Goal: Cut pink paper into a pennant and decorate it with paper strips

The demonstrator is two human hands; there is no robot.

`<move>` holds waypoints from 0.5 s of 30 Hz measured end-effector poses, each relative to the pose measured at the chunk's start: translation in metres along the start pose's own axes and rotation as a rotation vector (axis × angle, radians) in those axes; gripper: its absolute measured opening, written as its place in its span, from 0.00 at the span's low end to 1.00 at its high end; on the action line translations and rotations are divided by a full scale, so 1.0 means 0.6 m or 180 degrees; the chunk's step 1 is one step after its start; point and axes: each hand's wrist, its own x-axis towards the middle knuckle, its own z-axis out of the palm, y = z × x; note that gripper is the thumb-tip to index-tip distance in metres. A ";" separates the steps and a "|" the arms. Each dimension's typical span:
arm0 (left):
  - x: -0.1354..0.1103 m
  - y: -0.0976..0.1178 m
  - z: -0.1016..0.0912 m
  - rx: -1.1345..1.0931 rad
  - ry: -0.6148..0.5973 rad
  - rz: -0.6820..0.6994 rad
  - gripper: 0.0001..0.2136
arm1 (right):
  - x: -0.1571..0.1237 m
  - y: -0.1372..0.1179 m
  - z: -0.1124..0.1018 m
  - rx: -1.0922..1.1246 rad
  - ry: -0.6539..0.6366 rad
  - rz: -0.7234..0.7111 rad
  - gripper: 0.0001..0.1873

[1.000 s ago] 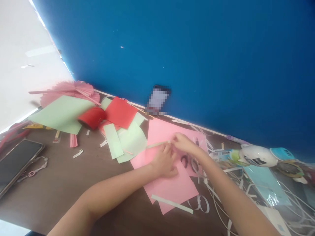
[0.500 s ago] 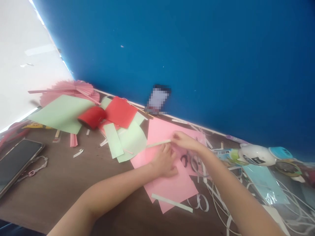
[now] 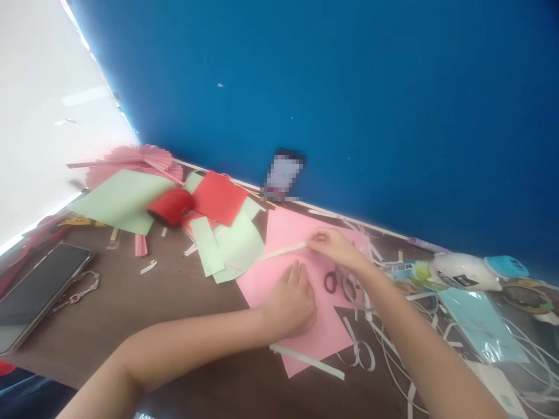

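My right hand (image 3: 334, 247) pinches the end of a narrow pale paper strip (image 3: 286, 250), which stretches left over the pink paper (image 3: 283, 224). Below it, my left hand (image 3: 293, 299) rests palm down on the pink sheets, its fingers stretched out and close together, apart from the strip. Another pale strip (image 3: 312, 362) crosses the lower edge of the pink paper. Dark-ringed scissors (image 3: 331, 282) lie beside my right wrist, partly hidden. White loops that look like scissor handles (image 3: 365, 355) are on the table to the lower right.
Pale green sheets (image 3: 238, 244), red paper (image 3: 220, 196) and a red roll (image 3: 171, 208) lie left of the pink paper. A pink folded fan (image 3: 137, 166) sits behind. A phone (image 3: 41, 291) is at left. White cables (image 3: 388, 349) and a white bottle (image 3: 465, 272) are at right.
My left hand has drawn back from the strip, down toward me on the pink paper. My right hand still holds the strip's end. The view has shifted slightly.
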 end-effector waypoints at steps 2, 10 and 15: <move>-0.028 -0.003 -0.010 0.0161 0.0050 -0.0109 0.16 | -0.006 0.001 0.003 0.0136 0.0054 0.0008 0.04; -0.081 -0.044 0.034 0.0245 -0.0026 -0.1142 0.21 | -0.017 0.014 0.012 0.0248 0.0284 0.0012 0.05; -0.080 -0.044 0.045 0.0319 -0.0082 -0.1038 0.24 | -0.010 0.037 0.018 0.0291 0.0479 0.0107 0.06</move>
